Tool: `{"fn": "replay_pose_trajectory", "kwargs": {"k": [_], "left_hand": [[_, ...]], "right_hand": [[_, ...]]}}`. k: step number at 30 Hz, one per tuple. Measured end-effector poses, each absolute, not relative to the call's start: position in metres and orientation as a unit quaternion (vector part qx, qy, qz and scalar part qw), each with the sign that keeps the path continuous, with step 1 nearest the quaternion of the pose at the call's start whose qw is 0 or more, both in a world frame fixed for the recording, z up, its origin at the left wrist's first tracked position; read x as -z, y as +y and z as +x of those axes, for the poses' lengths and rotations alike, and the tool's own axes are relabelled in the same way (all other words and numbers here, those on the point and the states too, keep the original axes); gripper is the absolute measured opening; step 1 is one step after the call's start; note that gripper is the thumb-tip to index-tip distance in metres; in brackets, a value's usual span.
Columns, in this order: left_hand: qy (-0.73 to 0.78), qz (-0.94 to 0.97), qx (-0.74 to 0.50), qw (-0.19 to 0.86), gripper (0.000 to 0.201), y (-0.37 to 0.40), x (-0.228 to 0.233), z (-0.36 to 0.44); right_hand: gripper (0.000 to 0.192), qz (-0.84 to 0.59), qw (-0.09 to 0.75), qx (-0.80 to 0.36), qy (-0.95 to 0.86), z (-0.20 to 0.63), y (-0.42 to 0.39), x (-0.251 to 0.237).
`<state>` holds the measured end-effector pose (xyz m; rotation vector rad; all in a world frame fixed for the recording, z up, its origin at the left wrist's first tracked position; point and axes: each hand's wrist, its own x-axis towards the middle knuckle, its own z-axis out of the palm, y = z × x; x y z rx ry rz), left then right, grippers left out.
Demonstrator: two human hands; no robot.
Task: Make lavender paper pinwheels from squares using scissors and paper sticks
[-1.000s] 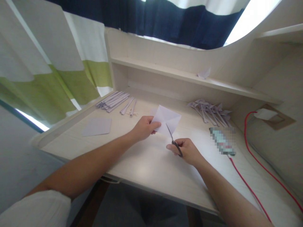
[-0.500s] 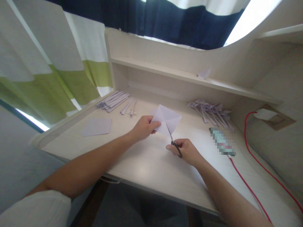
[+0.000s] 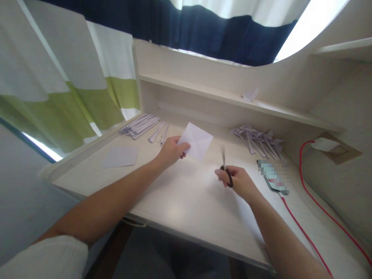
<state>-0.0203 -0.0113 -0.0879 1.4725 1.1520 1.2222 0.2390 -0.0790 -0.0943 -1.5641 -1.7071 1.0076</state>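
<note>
A square sheet of white paper with faint crease lines is pinched at its left corner by my left hand, above the desk. My right hand grips a pair of dark-handled scissors, with the blades pointing up and smeared by motion. The blades are apart from the paper, to its right. On the desk left of my left hand lies a flat stack of white paper. Beyond that hand are rolled paper sticks, with a few more loose sticks beside them.
Several paper pinwheels on sticks are heaped at the back right of the desk. A phone with a red cable lies at the right. Folded paper rests on the shelf. Curtains hang at left.
The scissors have come out of the paper; my right hand has moved to the right with them. My left hand has shifted the paper slightly left and up.
</note>
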Motion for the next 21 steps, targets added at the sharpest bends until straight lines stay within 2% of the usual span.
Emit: {"fn": "replay_pose_trajectory", "kwargs": {"k": [3, 5, 7, 11, 16, 21], "left_hand": [[0.449, 0.680, -0.363, 0.452, 0.012, -0.019, 0.088, -0.018], [0.415, 0.727, -0.270, 0.475, 0.010, -0.026, 0.088, -0.015], [0.389, 0.746, -0.224, 0.492, 0.010, -0.031, 0.089, -0.013], [0.390, 0.722, -0.280, 0.498, 0.012, -0.028, 0.094, -0.009], [0.384, 0.637, -0.394, 0.540, 0.025, -0.020, 0.101, -0.006], [0.375, 0.672, -0.314, 0.555, 0.030, -0.028, 0.102, 0.000]], "right_hand": [[0.041, -0.582, 0.450, -0.331, -0.591, 0.240, -0.076, 0.091], [0.040, -0.560, 0.472, -0.346, -0.586, 0.236, -0.076, 0.093], [0.036, -0.552, 0.456, -0.376, -0.588, 0.231, -0.079, 0.097], [0.029, -0.554, 0.439, -0.415, -0.573, 0.222, -0.083, 0.103], [0.028, -0.550, 0.468, -0.416, -0.553, 0.224, -0.080, 0.112], [0.021, -0.498, 0.536, -0.499, -0.464, 0.222, -0.076, 0.119]]}}
